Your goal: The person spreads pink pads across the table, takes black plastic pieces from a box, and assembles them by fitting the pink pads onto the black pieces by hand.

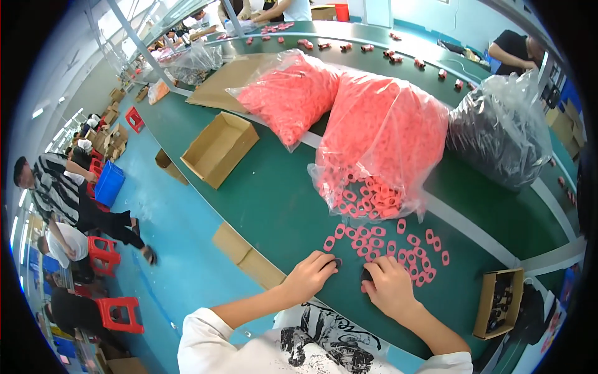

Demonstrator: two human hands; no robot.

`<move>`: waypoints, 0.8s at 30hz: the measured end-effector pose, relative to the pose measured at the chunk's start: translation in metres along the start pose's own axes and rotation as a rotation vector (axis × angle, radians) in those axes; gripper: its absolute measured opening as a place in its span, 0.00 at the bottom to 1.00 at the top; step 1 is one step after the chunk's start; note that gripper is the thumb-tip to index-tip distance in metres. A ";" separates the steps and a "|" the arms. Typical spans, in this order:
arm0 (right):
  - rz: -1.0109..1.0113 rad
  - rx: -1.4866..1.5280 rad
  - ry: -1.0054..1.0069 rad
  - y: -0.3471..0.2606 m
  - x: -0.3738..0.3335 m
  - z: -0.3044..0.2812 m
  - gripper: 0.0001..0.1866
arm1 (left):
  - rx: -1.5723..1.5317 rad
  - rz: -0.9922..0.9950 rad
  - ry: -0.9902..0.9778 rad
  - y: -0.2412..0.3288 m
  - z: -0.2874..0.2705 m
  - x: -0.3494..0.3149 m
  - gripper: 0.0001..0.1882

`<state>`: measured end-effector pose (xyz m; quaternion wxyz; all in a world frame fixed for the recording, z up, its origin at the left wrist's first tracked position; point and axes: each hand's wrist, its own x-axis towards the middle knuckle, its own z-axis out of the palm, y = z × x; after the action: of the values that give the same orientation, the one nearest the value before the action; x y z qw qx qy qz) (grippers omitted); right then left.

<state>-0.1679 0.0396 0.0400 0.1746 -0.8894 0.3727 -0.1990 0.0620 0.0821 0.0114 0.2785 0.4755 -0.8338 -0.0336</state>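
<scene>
Low over the green worktop [280,212], my left hand [307,275] pinches a small dark part [337,263] between its fingertips. My right hand [393,285] is closed on a small black part [366,274], with a bit of pink showing at its lower edge; the fingers hide most of it. Loose pink oval pieces with a hole in the middle [413,239] lie scattered just beyond my hands. They spread from the mouth of a clear plastic bag [386,124] packed with the same pink pieces.
A second bag of pink pieces [289,93] and a bag of black parts [501,128] stand farther back. Cardboard boxes sit at left [219,149] and right [498,302], the right one holding dark parts. Small red-and-black items [392,57] line the far belt. Several people work nearby.
</scene>
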 end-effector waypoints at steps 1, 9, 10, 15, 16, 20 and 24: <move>0.002 0.015 -0.008 0.001 0.000 0.000 0.20 | -0.040 0.001 0.022 -0.003 0.002 0.000 0.12; -0.046 0.054 0.041 -0.008 0.007 -0.010 0.20 | -0.136 -0.045 0.025 -0.009 0.002 0.003 0.15; -0.054 0.042 0.041 -0.011 0.007 -0.010 0.20 | -0.187 -0.066 0.002 -0.011 -0.001 0.004 0.15; -0.055 0.047 0.058 -0.007 0.004 -0.006 0.19 | -0.300 -0.104 -0.025 -0.014 0.005 0.005 0.15; -0.055 0.056 0.066 -0.001 0.004 -0.004 0.19 | -0.305 -0.108 -0.036 -0.014 0.005 0.007 0.15; -0.079 0.061 0.072 0.005 0.004 -0.006 0.17 | -0.321 -0.097 -0.009 -0.020 0.002 0.009 0.14; -0.042 0.098 0.072 0.007 0.011 -0.008 0.16 | -0.342 -0.179 -0.059 -0.017 -0.003 0.016 0.14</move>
<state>-0.1690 0.0258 0.0458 0.2004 -0.8796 0.3498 -0.2527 0.0704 0.0602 0.0152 0.3264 0.4923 -0.7782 -0.2132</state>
